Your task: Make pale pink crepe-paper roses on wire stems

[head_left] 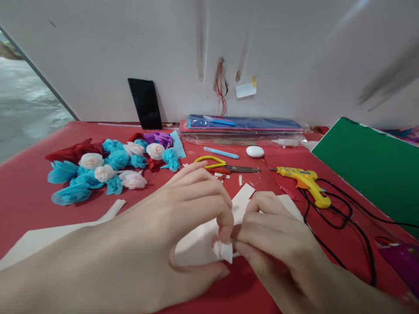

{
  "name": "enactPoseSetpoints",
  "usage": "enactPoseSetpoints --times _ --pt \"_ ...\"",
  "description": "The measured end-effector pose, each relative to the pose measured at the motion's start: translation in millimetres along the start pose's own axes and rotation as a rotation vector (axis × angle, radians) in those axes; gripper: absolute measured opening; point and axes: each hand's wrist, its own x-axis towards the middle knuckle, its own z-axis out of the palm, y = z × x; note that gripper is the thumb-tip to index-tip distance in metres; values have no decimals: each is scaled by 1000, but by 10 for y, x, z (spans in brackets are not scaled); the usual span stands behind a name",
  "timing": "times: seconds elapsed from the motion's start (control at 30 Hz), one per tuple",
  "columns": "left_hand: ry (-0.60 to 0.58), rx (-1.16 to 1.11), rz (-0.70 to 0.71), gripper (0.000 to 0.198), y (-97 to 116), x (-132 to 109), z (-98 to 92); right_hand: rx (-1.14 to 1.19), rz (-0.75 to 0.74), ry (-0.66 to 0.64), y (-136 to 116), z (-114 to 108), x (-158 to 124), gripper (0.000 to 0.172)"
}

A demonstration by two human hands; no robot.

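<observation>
While a whitish wall [281,87] closes the far side of the red desk [26,183], room narrows rightward, where the yellow glue gun [305,178] trails black cable [372,261] near the right hand [278,231]; scissors [241,168] lie just beyond the left hand [186,205]. Between both hands sits a small pale paper piece [225,252], folded, angular-edged. Right fingers pinch its side; left fingers curve around, index touching it, but whether they grip I cannot tell.
</observation>
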Motion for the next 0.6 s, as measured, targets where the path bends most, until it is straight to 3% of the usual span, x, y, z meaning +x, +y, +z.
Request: enactPoseSetpoints --times 0.1,0.2,0.3,0.4,0.5,0.6 --pt "119 119 17 14 -31 -42 20 -3 3 54 4 -1 -3 35" --pt "166 174 15 4 -25 -49 17 34 1 80 -2 -9 8 31" --pt "200 190 34 13 3 -2 14 51 34 89 -19 -11 34 30" --pt "331 237 64 19 25 41 47 20 84 180 -31 4 55 30" --pt "500 443 142 25 27 43 131 162 256 270 -36 53 62 32" --pt "584 662 213 23 5 31 219 547 554 275 -52 131 54 31"
